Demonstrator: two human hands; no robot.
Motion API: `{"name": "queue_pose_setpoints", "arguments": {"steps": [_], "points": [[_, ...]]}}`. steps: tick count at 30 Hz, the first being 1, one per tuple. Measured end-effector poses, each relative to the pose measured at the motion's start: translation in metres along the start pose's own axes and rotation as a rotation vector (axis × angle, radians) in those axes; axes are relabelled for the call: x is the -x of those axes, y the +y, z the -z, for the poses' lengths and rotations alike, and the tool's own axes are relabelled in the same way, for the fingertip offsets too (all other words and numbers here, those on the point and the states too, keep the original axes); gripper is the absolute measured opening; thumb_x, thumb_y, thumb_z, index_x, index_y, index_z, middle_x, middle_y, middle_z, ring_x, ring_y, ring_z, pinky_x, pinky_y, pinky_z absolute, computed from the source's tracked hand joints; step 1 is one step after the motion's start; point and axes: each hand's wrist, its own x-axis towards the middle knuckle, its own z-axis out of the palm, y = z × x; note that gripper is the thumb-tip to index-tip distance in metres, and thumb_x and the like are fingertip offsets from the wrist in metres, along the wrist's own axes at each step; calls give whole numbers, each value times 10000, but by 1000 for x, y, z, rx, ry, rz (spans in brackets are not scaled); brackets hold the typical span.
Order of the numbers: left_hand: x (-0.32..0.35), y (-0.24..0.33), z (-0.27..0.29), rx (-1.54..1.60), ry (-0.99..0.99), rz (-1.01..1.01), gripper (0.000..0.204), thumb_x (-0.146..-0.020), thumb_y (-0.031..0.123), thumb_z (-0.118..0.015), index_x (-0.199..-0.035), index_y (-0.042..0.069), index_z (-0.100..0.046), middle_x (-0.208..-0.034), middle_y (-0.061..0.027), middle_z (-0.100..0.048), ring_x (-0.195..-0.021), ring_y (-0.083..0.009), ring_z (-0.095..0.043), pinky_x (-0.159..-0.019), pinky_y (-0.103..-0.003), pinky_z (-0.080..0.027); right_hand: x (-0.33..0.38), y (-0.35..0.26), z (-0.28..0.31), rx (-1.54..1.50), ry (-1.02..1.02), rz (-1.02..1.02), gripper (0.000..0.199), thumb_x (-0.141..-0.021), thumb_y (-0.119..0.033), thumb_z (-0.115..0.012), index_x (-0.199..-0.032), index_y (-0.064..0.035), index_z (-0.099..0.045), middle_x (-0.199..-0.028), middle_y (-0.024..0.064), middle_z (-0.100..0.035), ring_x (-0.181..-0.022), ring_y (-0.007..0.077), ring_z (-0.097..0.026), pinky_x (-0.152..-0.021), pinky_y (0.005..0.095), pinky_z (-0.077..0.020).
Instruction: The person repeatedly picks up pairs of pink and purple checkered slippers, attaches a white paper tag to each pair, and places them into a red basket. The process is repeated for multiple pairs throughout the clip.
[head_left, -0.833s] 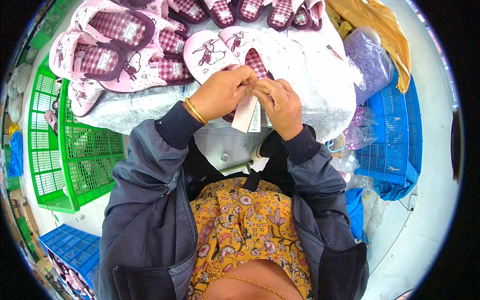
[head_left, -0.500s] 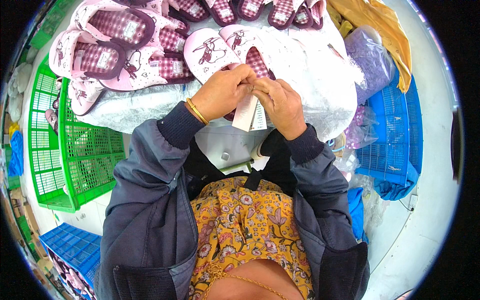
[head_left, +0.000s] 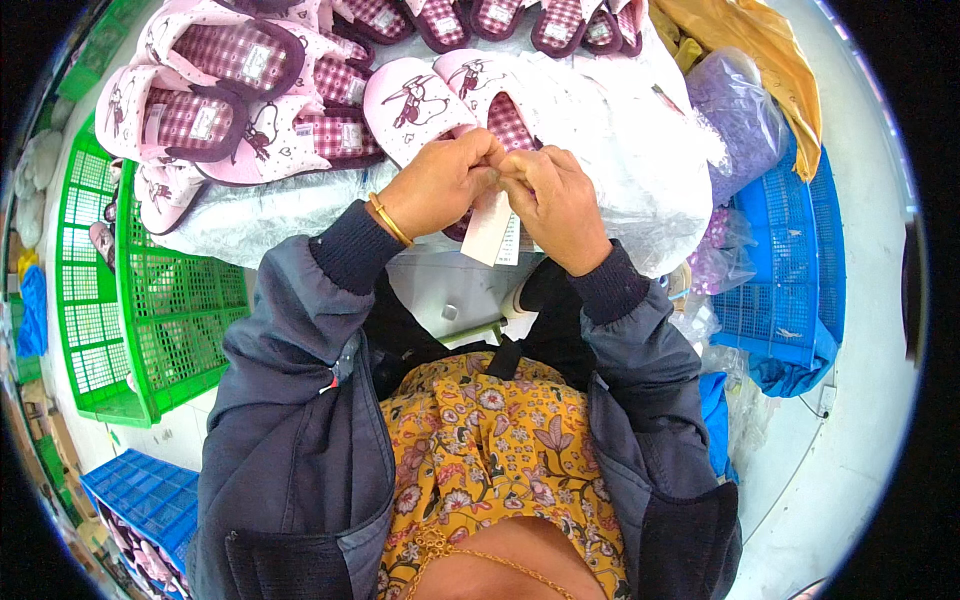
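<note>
1. Fingers (head_left: 519,170) of left hand (head_left: 435,192) and right hand (head_left: 560,208) pinch pale tags (head_left: 484,235), just before pink slippers (head_left: 408,108).
2. Green crate (head_left: 185,345), left: one slipper (head_left: 103,241) inside.
3. Lower blue crate (head_left: 142,488): pink-and-dark goods (head_left: 145,553), indistinct.
4. Blue crate at right (head_left: 755,318): contents unclear; purple bundle (head_left: 738,118) near.

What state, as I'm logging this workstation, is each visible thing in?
Tags: overlapping, hanging at a slant
Left hand: pinching the tags' upper ends
Right hand: curled, exact grip hidden
Front slippers: side by side, partly hidden
Purple bundle: wrapped in clear plastic
Yellow sheet: creased
Jacket: worn unfastened
Gold bracelet: worn
</note>
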Motion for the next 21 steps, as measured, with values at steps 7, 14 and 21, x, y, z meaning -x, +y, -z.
{"name": "queue_pose_setpoints", "arguments": {"steps": [7, 14, 21], "points": [[2, 2, 5, -200, 12, -118, 123, -920, -4, -528, -1040, 14, -534, -862, -165, -625, -782, -297, -659, -689, -372, -508, 0, 4, -6, -6, 4, 35, 167, -832, -59, -664, -980, -68, -587, -786, 82, -609, -744, 277, -574, -702, 392, -463], [3, -7, -7, -222, 98, -137, 129, -925, -8, -527, -1049, 24, -541, -887, -169, -631, -810, -319, -657, -712, -376, -508, -6, 2, -2, 24, -64, 5, 260, -761, -59, -750, -979, -48, -609, -825, 89, -670, -767, 293, -623, -685, 392, -507], [18, 5, -4, -186, 352, -245, 208, -893, -36, -573, -1093, 16, -601, -950, -149, -633, -697, -231, -635, -636, -309, -508, -6, -2, 10, -82, -50, -235, 232, -785, -116, -728, -986, -75, -618, -777, 82, -676, -755, 292, -608, -719, 411, -477]]}}
